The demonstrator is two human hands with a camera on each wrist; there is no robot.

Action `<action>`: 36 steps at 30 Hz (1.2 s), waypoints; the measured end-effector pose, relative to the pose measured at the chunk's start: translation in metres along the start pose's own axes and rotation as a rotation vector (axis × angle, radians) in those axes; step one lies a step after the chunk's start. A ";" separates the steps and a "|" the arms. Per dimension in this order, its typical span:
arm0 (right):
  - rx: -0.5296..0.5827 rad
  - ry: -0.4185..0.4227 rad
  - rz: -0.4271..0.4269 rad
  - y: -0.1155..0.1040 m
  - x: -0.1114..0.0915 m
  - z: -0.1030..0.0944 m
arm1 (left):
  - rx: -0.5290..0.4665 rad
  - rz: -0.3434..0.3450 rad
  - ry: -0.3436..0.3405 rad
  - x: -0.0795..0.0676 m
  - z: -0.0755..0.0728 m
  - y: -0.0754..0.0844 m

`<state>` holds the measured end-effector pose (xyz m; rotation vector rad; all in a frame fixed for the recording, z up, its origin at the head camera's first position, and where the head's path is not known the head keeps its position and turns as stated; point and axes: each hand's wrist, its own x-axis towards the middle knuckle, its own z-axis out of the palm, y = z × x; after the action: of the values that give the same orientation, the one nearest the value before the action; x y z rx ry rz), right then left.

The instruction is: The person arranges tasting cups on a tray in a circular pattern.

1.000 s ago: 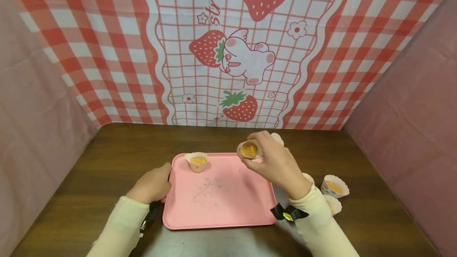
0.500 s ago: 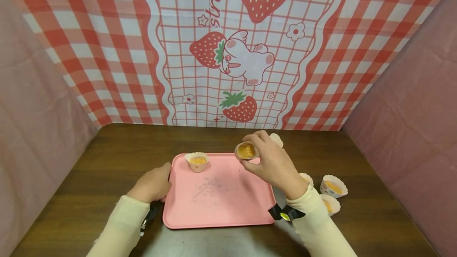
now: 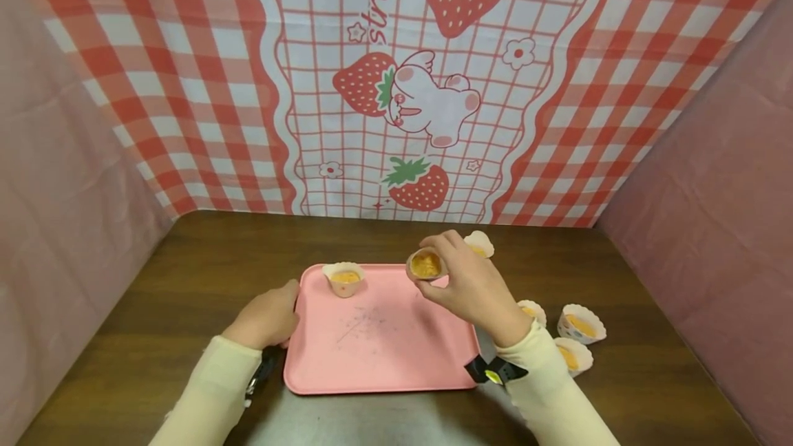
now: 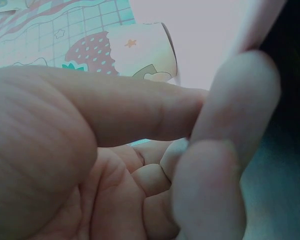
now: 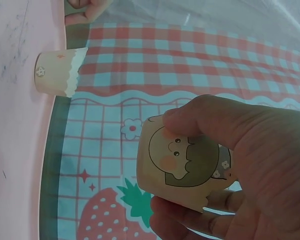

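My right hand (image 3: 476, 285) holds a paper-cupped cake (image 3: 425, 266) above the far right part of a pink tray (image 3: 396, 363). The cup is tipped, so its golden top faces the head camera. In the right wrist view, thumb and fingers clasp the sides of the printed paper cup (image 5: 185, 155). My left hand (image 3: 265, 316) grips the tray's left rim, and the left wrist view has its thumb and fingers (image 4: 235, 100) pinching that edge. Another cupcake (image 3: 344, 281) stands upright in the tray's far left corner.
Right of the tray, several more cupcakes stand on the brown table (image 3: 657, 377): one (image 3: 581, 324) farthest right, another (image 3: 573, 356) beside my sleeve, one (image 3: 480, 245) behind my right hand. A checked strawberry cloth (image 3: 409, 109) hangs at the back, with pink drapes (image 3: 68, 177) at both sides.
My right hand has shifted slightly left with the cupcake and tilted it a little. The left hand keeps its grip on the tray, and the tray stays about where it was.
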<state>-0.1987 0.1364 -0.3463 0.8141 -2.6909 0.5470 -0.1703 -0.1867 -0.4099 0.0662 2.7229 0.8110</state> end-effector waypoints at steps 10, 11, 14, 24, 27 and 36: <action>0.028 -0.010 0.031 -0.001 -0.001 0.004 | 0.004 -0.007 -0.001 0.000 0.000 0.000; 0.028 -0.012 0.034 -0.001 -0.001 0.004 | 0.004 -0.006 -0.001 0.000 0.000 0.000; 0.025 -0.015 0.031 -0.001 -0.001 0.005 | 0.009 0.001 0.005 0.000 0.000 0.000; 0.005 -0.016 -0.030 -0.012 0.003 0.010 | 0.010 0.007 0.003 0.000 -0.002 0.000; -0.016 -0.035 -0.062 -0.020 0.006 0.019 | 0.003 0.005 0.002 0.000 -0.003 0.000; -0.008 -0.192 -0.127 -0.043 0.019 0.055 | -0.004 -0.005 -0.012 0.000 -0.002 0.001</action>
<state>-0.1971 0.0707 -0.3765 1.0780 -2.7839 0.4489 -0.1708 -0.1870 -0.4082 0.0638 2.7090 0.8118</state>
